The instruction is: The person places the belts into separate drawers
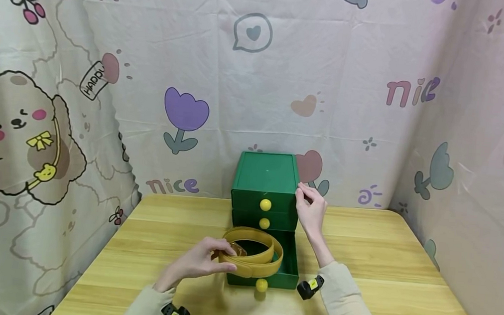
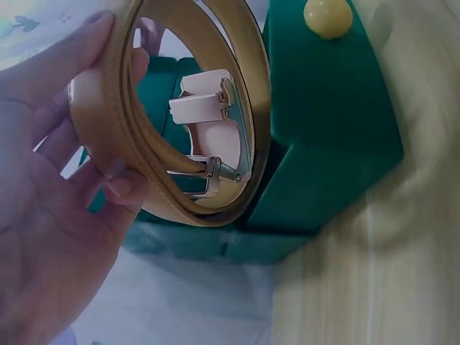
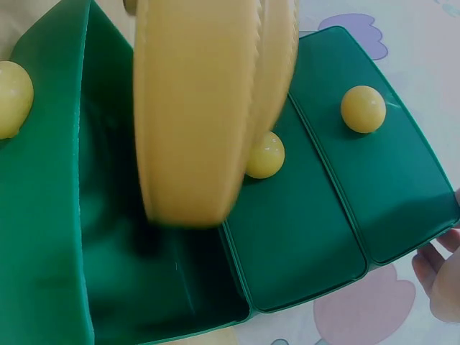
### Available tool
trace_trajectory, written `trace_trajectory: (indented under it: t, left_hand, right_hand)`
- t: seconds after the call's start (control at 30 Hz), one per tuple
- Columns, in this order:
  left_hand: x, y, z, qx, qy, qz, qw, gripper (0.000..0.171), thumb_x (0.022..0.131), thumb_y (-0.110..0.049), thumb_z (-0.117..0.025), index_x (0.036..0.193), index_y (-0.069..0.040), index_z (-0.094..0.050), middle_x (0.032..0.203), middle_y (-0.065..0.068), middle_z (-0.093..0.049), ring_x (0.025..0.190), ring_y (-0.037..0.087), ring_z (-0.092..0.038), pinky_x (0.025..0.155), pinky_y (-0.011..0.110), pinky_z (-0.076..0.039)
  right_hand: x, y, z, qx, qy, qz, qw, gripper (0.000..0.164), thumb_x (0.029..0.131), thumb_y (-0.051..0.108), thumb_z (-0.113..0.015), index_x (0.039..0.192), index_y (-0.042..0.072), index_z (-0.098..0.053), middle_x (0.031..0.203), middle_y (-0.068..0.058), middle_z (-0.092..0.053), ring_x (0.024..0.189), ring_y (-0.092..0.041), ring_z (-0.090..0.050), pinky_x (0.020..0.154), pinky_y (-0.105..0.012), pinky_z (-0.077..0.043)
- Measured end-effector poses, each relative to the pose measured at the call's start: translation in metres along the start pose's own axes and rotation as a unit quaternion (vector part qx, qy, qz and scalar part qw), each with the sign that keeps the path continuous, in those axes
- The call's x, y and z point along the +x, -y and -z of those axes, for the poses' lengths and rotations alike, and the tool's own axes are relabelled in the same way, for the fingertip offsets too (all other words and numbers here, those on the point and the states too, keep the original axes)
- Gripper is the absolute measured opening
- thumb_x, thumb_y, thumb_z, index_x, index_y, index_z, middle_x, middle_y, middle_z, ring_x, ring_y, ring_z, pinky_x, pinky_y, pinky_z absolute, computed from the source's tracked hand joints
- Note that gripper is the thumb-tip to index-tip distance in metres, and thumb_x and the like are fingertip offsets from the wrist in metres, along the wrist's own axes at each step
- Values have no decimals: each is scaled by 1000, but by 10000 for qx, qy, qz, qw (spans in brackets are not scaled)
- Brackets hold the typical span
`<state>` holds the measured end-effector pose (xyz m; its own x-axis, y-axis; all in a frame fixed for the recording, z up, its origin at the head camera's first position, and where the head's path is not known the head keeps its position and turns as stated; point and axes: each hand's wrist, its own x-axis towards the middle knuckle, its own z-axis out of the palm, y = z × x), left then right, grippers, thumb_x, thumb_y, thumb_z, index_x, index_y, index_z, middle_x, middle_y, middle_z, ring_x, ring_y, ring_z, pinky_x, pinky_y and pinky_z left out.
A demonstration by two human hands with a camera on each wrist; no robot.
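A coiled tan belt [image 1: 251, 270] is held in my left hand [image 1: 200, 260], above the pulled-out bottom drawer [image 1: 288, 276] of a small green drawer box [image 1: 267, 174]. In the left wrist view, the thumb and fingers grip the coil's side, and a metal buckle [image 2: 208, 108] shows inside the loops. My right hand [image 1: 311, 208] touches the box's upper right edge with its fingertips. The right wrist view shows the belt [image 3: 198, 108] hanging over the drawer's dark inside [image 3: 158, 280].
Two more drawers with yellow knobs, the top knob [image 1: 265, 205] and the middle knob [image 1: 264, 223], are closed above the pulled-out one. The box stands on a wooden table [image 1: 173, 230] near its back edge. Behind hangs a printed curtain [image 1: 258, 88].
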<state>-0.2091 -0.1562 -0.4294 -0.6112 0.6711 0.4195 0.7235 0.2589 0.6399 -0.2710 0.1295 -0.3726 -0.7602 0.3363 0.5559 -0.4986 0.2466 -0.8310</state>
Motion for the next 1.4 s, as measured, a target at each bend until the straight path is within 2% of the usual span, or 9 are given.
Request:
trace_trajectory:
  t: [0.2, 0.3, 0.53, 0.9, 1.17, 1.4]
  left_hand:
    - [14, 6, -12, -53, 201, 284, 9994, 13, 88, -19, -78, 99, -13, -76, 83, 3, -71, 63, 22, -50, 58, 13, -36]
    - [19, 10, -17, -52, 294, 452, 9985, 15, 89, -23, -78, 100, -12, -77, 87, 4, -73, 64, 27, -51, 58, 12, -36]
    - [27, 23, -26, -98, 342, 733, 9967, 18, 90, -23, -77, 101, -9, -77, 98, 9, -76, 66, -4, -45, 58, 15, -39]
    - [36, 37, -35, 4, 338, 1021, 9942, 21, 91, -27, -76, 102, -10, -77, 97, 7, -76, 68, -2, -49, 60, 16, -42]
    - [36, 45, -42, 109, 564, 924, 9941, 21, 93, -27, -73, 101, -8, -76, 106, 10, -77, 71, -5, -50, 64, 17, -48]
    - [38, 48, -41, 183, 524, 998, 9935, 21, 92, -27, -73, 103, -9, -75, 94, 4, -75, 73, -2, -52, 68, 17, -48]
  right_hand:
    - [0, 0, 0, -54, -16, 54, 10000, 23, 93, -4, -63, 112, -15, -70, 116, -32, -70, 105, -46, -69, 79, 0, -46]
    - [0, -2, -1, -141, 2, 56, 9999, 24, 93, -3, -62, 113, -14, -70, 116, -32, -70, 105, -45, -69, 79, -1, -47]
    - [-1, 1, 0, -48, 0, 76, 10000, 23, 92, -5, -63, 112, -15, -70, 115, -32, -70, 103, -45, -70, 79, -2, -47]
    - [-1, 4, 1, -127, -11, 235, 9996, 23, 92, -5, -63, 111, -15, -71, 114, -31, -71, 100, -45, -70, 79, -5, -49]
    - [1, 1, 0, -58, -35, 98, 9999, 22, 92, -6, -63, 111, -15, -71, 115, -31, -71, 102, -46, -70, 77, -3, -48]
    - [1, -1, -1, -96, -43, 74, 9999, 22, 92, -6, -63, 111, -16, -70, 114, -31, -71, 103, -45, -70, 78, -2, -48]
